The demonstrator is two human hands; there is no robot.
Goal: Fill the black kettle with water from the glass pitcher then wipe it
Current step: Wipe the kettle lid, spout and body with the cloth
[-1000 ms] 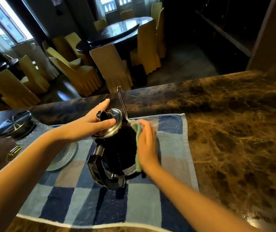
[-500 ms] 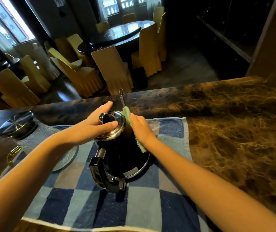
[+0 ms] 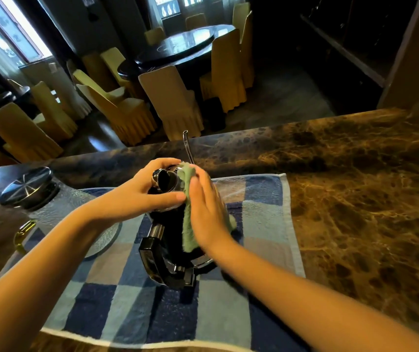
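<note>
- I judge this the wiping step: my left hand (image 3: 140, 198) has its grip round the top of the kettle (image 3: 169, 235), which stands on the towel (image 3: 127, 313) near the pitcher (image 3: 29, 186).
- My right hand (image 3: 204, 212) lies flat, pressing the cloth (image 3: 188, 224) to the kettle's side.
- Next: sweep the cloth round while holding the kettle steady.

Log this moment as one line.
phase: wiping | left hand: grips black kettle top | right hand: presses green cloth on kettle side | glass pitcher: left of kettle

Green cloth (image 3: 188, 226) against black kettle (image 3: 171, 236)
</note>
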